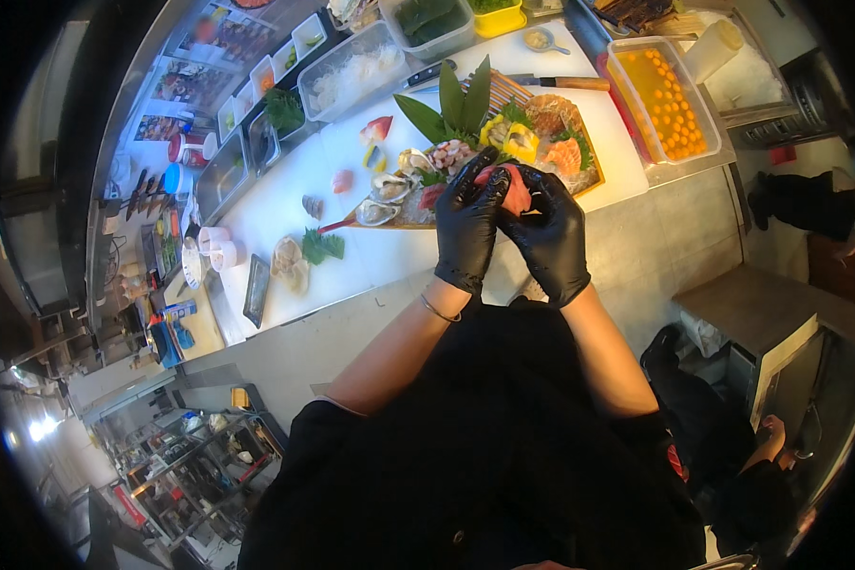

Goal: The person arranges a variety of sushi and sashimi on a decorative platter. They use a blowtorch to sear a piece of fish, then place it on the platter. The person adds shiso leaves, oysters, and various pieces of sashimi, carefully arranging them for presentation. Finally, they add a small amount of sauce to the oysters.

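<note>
My left hand (pixel 470 221) and my right hand (pixel 548 228), both in black gloves, hold slices of pinkish-red raw fish (pixel 514 191) between their fingers. The fish is above the near edge of a wooden sashimi boat (pixel 597 187), whose middle my hands partly hide. On its ice lie opened oysters (pixel 390 188) at the left, chopped octopus-like pieces (pixel 450 154), yellow citrus cups (pixel 520 142), orange salmon slices (pixel 564 155) and a brown shell (pixel 552 114). Broad green leaves (pixel 463 103) stand upright at the back.
A knife with a wooden handle (pixel 577 83) lies behind the boat. Plastic tubs hold shredded white garnish (pixel 353 75) and egg yolks in liquid (pixel 666 107). A dark narrow dish (pixel 256 291) and a shiso leaf (pixel 323 246) lie left. Another person (pixel 712 420) is at lower right.
</note>
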Demonstrator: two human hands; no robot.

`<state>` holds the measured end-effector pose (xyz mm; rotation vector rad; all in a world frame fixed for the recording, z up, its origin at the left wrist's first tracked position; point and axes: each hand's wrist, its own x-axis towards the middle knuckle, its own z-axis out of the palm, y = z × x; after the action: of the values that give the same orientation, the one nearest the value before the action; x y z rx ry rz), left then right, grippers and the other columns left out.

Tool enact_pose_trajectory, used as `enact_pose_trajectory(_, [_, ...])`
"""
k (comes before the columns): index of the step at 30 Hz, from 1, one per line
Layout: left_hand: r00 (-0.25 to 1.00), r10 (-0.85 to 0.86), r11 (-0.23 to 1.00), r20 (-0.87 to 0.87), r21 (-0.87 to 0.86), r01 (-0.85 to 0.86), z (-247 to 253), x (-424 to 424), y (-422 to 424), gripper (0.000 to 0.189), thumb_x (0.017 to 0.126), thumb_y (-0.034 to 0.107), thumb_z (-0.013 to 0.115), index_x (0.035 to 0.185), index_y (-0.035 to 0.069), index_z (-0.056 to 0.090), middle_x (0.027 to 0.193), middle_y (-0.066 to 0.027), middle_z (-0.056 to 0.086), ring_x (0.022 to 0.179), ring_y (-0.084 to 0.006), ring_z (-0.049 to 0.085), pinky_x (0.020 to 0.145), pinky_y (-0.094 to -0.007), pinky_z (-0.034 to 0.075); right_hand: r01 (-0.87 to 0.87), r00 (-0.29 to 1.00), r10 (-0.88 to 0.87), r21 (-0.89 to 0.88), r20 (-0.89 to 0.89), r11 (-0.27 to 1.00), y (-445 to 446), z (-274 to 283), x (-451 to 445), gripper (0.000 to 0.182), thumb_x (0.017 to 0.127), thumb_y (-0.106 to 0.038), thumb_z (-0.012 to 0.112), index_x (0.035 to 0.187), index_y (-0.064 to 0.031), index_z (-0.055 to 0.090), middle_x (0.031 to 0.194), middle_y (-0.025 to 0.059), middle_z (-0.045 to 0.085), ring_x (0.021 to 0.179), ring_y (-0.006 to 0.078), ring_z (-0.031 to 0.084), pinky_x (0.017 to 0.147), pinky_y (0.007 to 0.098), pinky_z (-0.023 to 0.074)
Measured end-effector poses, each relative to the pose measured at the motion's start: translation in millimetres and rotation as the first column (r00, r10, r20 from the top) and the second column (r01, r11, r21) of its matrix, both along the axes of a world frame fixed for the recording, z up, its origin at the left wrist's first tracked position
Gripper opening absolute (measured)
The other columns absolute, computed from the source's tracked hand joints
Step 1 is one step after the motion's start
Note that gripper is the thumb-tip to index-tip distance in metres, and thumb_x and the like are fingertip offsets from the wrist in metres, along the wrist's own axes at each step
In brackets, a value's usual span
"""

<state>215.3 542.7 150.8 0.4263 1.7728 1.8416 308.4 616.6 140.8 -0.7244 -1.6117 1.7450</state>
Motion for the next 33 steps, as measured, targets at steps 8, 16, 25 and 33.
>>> enact_pose_trajectory(8, [0.936,-0.187,0.982,0.299,0.08,0.171,-24.7,-6.6,-28.4,0.042,0.098,0.009,0.068,0.138,-0.002,0.06,0.121,-0.008,0.07,0.109,-0.0132,0.064,0.097,-0.0283,0.051,-0.039,0.989,0.044,-0.038,0.141,0.998,-15.5,-5.3,13.2,0.052,0.084,0.005,0.079,0.133,0.0029,0.06,0.118,0.0126,0.07,0.099,0.0146,0.07,0.084,0.0281,0.0584])
enact_pose_trajectory(16, [0.926,-0.378,0.921,-0.011,-0.108,0.375,-42.0,-4.6,-69.4,0.045,0.092,-0.004,0.064,0.136,0.0,0.061,0.114,-0.0133,0.073,0.104,-0.0187,0.069,0.092,-0.0336,0.055,-0.023,0.979,0.032,-0.045,0.203,0.999,-43.5,-36.9,37.2,0.05,0.082,0.003,0.079,0.13,-0.0007,0.065,0.107,0.0118,0.074,0.09,0.0157,0.072,0.073,0.0307,0.0612])
enact_pose_trajectory(25, [0.54,-0.526,0.805,-0.657,-0.589,0.067,-44.6,-59.2,-14.7,0.025,0.086,0.009,0.068,0.11,0.006,0.07,0.1,-0.0199,0.071,0.084,-0.0397,0.07,0.074,-0.0475,0.056,0.043,0.918,-0.177,0.356,0.355,0.933,2.6,-58.4,-27.8,0.027,0.085,-0.008,0.078,0.108,-0.0024,0.064,0.098,0.0158,0.073,0.08,0.0285,0.072,0.07,0.0377,0.0573])
enact_pose_trajectory(33, [0.348,-0.632,0.753,-0.693,-0.655,0.064,-36.9,-73.9,-9.0,0.067,0.082,0.016,0.075,0.145,0.007,0.05,0.13,-0.0226,0.061,0.122,-0.0415,0.055,0.101,-0.0492,0.046,0.076,0.94,-0.176,0.321,0.293,0.944,2.8,-72.1,-28.6,0.027,0.081,-0.004,0.078,0.105,-0.0007,0.065,0.099,0.015,0.068,0.081,0.0302,0.073,0.073,0.0377,0.0579])
